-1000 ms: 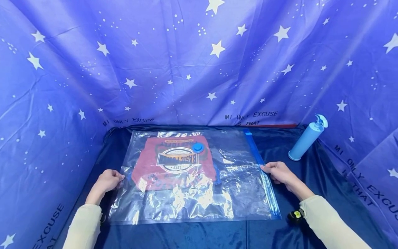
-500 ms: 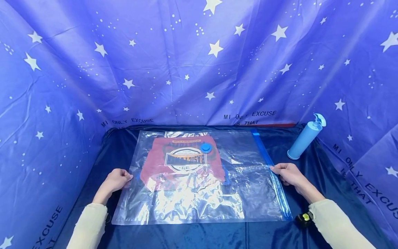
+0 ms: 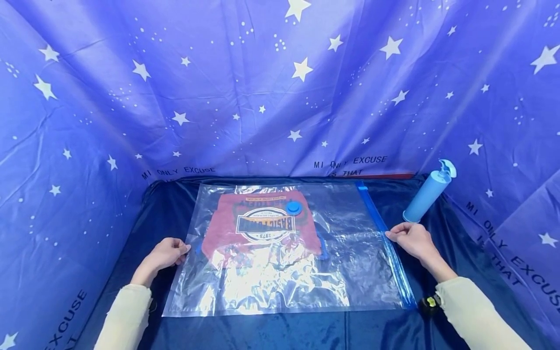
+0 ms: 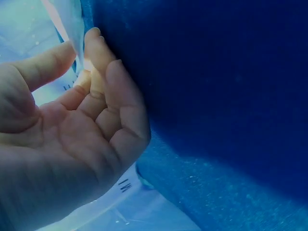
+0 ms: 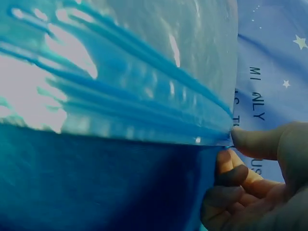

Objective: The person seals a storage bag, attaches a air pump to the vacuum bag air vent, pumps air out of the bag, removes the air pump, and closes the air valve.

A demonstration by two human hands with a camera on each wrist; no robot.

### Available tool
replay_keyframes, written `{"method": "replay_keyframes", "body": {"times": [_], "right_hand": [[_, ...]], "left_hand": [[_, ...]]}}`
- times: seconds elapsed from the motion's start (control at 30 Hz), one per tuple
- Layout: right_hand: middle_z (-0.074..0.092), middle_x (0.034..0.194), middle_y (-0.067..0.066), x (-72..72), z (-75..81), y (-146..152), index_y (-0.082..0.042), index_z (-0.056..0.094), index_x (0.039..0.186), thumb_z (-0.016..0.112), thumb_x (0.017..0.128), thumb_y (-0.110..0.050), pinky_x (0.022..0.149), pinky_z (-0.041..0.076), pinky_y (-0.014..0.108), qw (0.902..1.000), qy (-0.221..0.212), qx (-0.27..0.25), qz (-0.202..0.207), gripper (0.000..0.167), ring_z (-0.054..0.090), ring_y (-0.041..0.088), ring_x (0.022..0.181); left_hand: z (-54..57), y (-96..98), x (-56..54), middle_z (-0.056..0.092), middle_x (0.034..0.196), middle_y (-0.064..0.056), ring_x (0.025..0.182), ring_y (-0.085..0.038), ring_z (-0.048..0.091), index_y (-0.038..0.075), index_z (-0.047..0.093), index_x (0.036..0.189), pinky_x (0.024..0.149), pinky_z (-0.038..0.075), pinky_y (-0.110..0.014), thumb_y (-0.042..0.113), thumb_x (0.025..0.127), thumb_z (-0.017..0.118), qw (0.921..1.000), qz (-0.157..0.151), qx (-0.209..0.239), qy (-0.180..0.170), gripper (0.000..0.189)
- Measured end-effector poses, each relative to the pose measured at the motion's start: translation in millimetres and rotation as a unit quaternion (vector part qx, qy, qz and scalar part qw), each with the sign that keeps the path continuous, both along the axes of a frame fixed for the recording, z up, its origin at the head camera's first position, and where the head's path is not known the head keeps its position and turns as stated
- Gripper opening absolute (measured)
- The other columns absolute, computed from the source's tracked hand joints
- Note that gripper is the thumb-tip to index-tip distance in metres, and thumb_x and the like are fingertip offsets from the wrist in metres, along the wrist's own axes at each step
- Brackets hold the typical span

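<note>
Left hand and right hand pinch opposite edges of the clear bag!
Only the left-wrist view bares the left palm; the bag lies on dark-blue cloth, red garment inside; beyond, a blue pump stands.

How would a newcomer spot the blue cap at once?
Over the dark blue cloth spreads a clear bag, with red printed fabric showing through. The cap sits near that fabric's far right corner. It is a small round disc, unlike the long blue strip along the bag's right edge.

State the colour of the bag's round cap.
Blue; the round cap shows best in the head view.
</note>
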State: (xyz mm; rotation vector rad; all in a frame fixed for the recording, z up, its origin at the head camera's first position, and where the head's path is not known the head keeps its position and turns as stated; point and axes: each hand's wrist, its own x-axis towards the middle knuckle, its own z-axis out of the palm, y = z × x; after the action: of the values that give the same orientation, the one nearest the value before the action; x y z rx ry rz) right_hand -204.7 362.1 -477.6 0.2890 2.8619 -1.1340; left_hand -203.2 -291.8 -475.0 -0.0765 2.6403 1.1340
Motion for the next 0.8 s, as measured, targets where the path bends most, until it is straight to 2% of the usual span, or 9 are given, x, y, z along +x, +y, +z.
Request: {"method": "replay_keyframes", "body": {"times": [0.07, 0.17, 0.23, 0.33, 0.43, 0.53, 0.7, 0.8], "right_hand": [[0.068, 0.081, 0.004, -3.3, 3.4, -4, 0.001, 0.072, 0.099, 0.071, 0.101, -0.030, 0.064, 0.046, 0.036, 0.9988, 0.036, 0.034, 0.004, 0.031, 0.059, 0.020, 0.072], [0.065, 0.074, 0.002, -12.1, 10.6, -15, 0.002, 0.073, 0.097, 0.069, 0.102, -0.029, 0.062, 0.046, 0.037, 0.9949, 0.079, 0.060, 0.017, 0.031, 0.057, 0.021, 0.065], [0.065, 0.072, 0.002, -21.9, 16.2, -27, 0.002, 0.074, 0.097, 0.068, 0.103, -0.028, 0.060, 0.046, 0.037, 0.9914, 0.102, 0.072, 0.038, 0.031, 0.057, 0.020, 0.062], [0.069, 0.076, 0.005, -41.4, 24.1, -54, 0.002, 0.075, 0.099, 0.068, 0.103, -0.025, 0.062, 0.048, 0.039, 0.9858, 0.123, 0.080, 0.082, 0.029, 0.059, 0.019, 0.063], [0.072, 0.083, 0.009, -62.0, 28.7, -89, 0.004, 0.074, 0.103, 0.069, 0.103, -0.023, 0.068, 0.053, 0.045, 0.9795, 0.128, 0.082, 0.132, 0.027, 0.064, 0.022, 0.070], [0.072, 0.087, 0.011, -79.6, 32.0, -128, 0.005, 0.072, 0.105, 0.071, 0.102, -0.023, 0.075, 0.056, 0.049, 0.9739, 0.115, 0.086, 0.176, 0.028, 0.066, 0.025, 0.076], [0.068, 0.084, 0.008, -98.4, 30.0, -179, 0.001, 0.070, 0.108, 0.072, 0.101, -0.031, 0.067, 0.054, 0.043, 0.9660, 0.070, 0.123, 0.216, 0.032, 0.061, 0.022, 0.067], [0.064, 0.078, 0.006, -104.2, 24.8, -200, -0.004, 0.067, 0.102, 0.072, 0.101, -0.036, 0.063, 0.051, 0.041, 0.9612, 0.061, 0.140, 0.230, 0.032, 0.058, 0.022, 0.064]], "left_hand": [[-1.7, -2.3, 1.1, 0.061, 0.070, -0.003, 0.067, -0.017, 0.060, -0.001, 0.063, 0.077, 0.065, 0.051, -0.032, 0.008, 0.105, 0.059, 0.9999, -0.013, 0.009, 0.000, 0.029], [-2.9, -3.7, 1.1, 0.058, 0.069, -0.001, 0.067, -0.017, 0.057, -0.001, 0.064, 0.076, 0.066, 0.048, -0.031, 0.006, 0.105, 0.057, 0.9994, -0.025, 0.025, 0.002, 0.031], [-2.6, -4.7, 0.9, 0.057, 0.068, -0.001, 0.067, -0.017, 0.055, -0.002, 0.063, 0.076, 0.067, 0.046, -0.031, 0.005, 0.105, 0.056, 0.9988, -0.034, 0.034, 0.006, 0.031], [-1.5, -6.2, 0.7, 0.054, 0.068, -0.001, 0.067, -0.018, 0.053, -0.002, 0.062, 0.076, 0.069, 0.044, -0.032, 0.005, 0.106, 0.055, 0.9986, -0.026, 0.046, 0.001, 0.031], [0.1, -8.0, 0.1, 0.054, 0.067, -0.001, 0.067, -0.018, 0.053, -0.002, 0.061, 0.076, 0.070, 0.044, -0.034, 0.005, 0.106, 0.055, 0.9987, -0.024, 0.045, -0.001, 0.032], [-0.7, -9.8, 0.9, 0.053, 0.067, -0.001, 0.067, -0.018, 0.052, -0.002, 0.061, 0.076, 0.071, 0.044, -0.033, 0.005, 0.106, 0.055, 0.9990, -0.018, 0.042, -0.002, 0.032], [-3.3, -7.2, 2.8, 0.052, 0.068, -0.001, 0.068, -0.018, 0.052, -0.002, 0.061, 0.076, 0.069, 0.043, -0.033, 0.005, 0.106, 0.055, 0.9988, -0.016, 0.045, 0.001, 0.032], [-4.4, -2.6, 3.4, 0.053, 0.067, 0.000, 0.067, -0.017, 0.052, -0.001, 0.061, 0.075, 0.067, 0.043, -0.031, 0.006, 0.106, 0.057, 0.9993, -0.018, 0.033, 0.006, 0.032]]}}
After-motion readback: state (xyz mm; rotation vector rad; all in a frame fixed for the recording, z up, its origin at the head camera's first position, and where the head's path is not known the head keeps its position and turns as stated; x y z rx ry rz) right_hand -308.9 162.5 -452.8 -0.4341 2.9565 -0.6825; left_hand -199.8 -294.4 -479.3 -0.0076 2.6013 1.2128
